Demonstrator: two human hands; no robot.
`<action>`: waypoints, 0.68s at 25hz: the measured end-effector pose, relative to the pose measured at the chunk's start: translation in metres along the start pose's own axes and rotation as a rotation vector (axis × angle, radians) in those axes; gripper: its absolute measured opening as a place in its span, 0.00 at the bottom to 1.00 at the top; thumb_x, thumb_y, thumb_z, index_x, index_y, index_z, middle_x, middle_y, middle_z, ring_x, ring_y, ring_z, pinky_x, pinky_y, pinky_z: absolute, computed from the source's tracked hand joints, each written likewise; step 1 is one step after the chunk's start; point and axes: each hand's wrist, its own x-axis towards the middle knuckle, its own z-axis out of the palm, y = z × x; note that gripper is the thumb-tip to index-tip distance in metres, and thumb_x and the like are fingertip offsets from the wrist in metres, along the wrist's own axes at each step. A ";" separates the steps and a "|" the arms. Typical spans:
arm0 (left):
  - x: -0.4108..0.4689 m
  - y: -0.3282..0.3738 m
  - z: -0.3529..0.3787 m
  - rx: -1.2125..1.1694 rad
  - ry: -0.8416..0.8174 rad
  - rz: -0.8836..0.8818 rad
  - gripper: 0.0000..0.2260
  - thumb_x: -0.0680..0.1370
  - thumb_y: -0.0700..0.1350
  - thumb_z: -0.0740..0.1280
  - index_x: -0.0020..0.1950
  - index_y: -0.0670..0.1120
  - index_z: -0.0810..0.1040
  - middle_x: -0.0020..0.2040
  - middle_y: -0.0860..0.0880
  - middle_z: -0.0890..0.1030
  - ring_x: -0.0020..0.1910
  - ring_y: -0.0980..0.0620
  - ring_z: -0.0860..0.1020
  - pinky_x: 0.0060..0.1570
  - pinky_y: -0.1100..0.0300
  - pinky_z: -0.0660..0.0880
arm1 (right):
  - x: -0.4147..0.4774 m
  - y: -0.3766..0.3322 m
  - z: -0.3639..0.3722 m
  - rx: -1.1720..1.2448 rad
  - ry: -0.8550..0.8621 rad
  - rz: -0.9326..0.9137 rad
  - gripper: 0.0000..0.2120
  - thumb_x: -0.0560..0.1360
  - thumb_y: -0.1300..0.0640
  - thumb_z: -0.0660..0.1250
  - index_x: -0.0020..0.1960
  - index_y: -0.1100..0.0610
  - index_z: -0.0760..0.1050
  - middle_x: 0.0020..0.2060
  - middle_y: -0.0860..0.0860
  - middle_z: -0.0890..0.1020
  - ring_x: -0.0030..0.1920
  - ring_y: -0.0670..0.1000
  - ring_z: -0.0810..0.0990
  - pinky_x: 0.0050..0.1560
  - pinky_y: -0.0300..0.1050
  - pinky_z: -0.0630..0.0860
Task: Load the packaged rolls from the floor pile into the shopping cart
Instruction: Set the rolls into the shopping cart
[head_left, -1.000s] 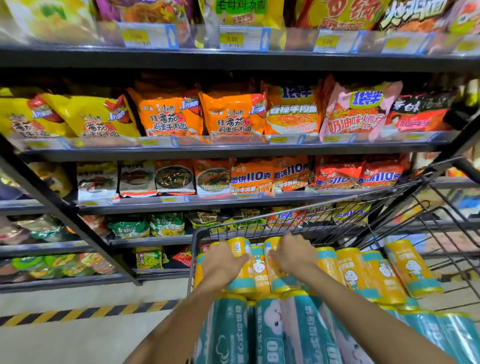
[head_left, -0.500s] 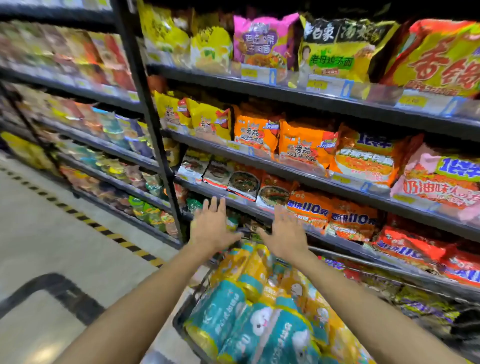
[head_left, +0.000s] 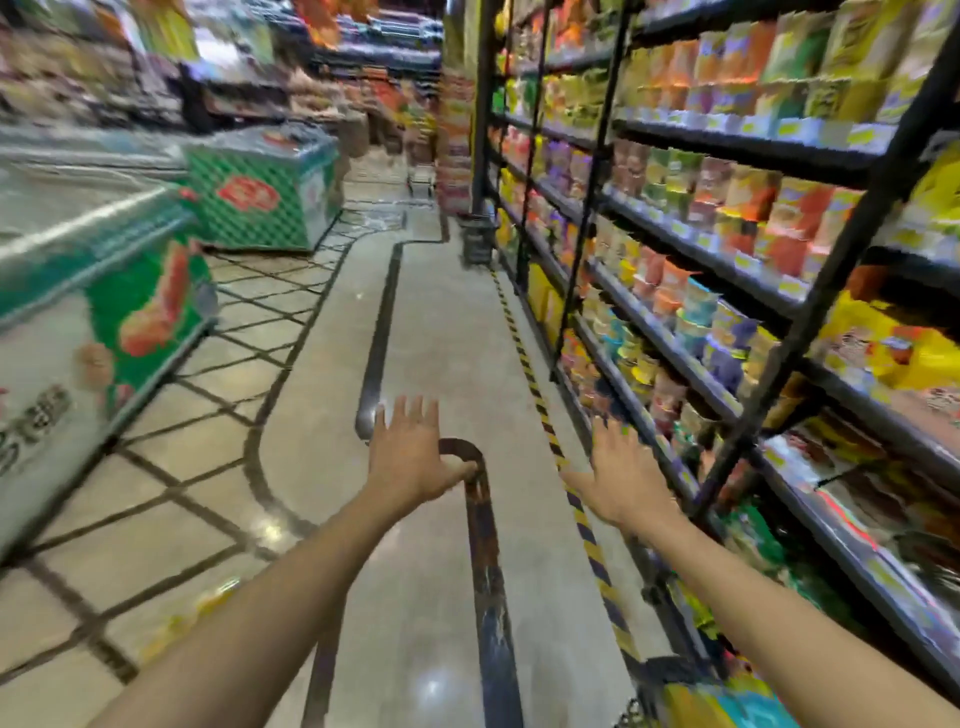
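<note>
1. While both my arms reach out over the aisle floor (head_left: 441, 332), my left hand (head_left: 410, 457) is spread wide, fingers straight, with nothing in it.
2. My right hand (head_left: 623, 478) is just as flat and empty, fingers stretched out, though blur softens the fingertips.
3. The hands are well apart. The left is over a dark curved band (head_left: 483, 545) set in the floor, and the right is over the yellow-and-black tape (head_left: 595, 551) near the shelves (head_left: 727, 140).
4. The rolls (head_left: 727, 701) show only as a smear of teal and yellow in the bottom right corner, under my right forearm.
5. A dark edge just beside them looks like the cart (head_left: 657, 667), but it is too blurred for me to be sure.
6. The shelves run along my right, packed with coloured packets I cannot read.
7. Freezers (head_left: 260, 192) with green fronts stand on my left, across the floor.
</note>
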 end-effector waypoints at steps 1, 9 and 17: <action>-0.009 -0.038 0.000 0.007 0.010 -0.095 0.45 0.71 0.70 0.61 0.78 0.46 0.50 0.78 0.45 0.54 0.77 0.44 0.50 0.74 0.47 0.45 | 0.009 -0.034 0.004 0.023 -0.026 -0.056 0.37 0.78 0.39 0.57 0.77 0.60 0.51 0.74 0.57 0.61 0.74 0.60 0.58 0.71 0.55 0.59; -0.105 -0.299 -0.018 0.038 0.019 -0.553 0.44 0.70 0.68 0.63 0.76 0.43 0.55 0.75 0.44 0.60 0.74 0.44 0.58 0.72 0.49 0.56 | 0.029 -0.312 0.051 0.153 -0.091 -0.522 0.34 0.76 0.39 0.61 0.75 0.57 0.56 0.70 0.55 0.67 0.69 0.58 0.67 0.68 0.54 0.67; -0.118 -0.412 -0.008 0.001 0.016 -0.774 0.45 0.72 0.68 0.62 0.78 0.42 0.49 0.78 0.44 0.53 0.76 0.44 0.52 0.73 0.51 0.53 | 0.053 -0.468 0.094 0.130 -0.194 -0.783 0.37 0.79 0.42 0.58 0.78 0.57 0.44 0.78 0.54 0.51 0.77 0.58 0.51 0.75 0.54 0.54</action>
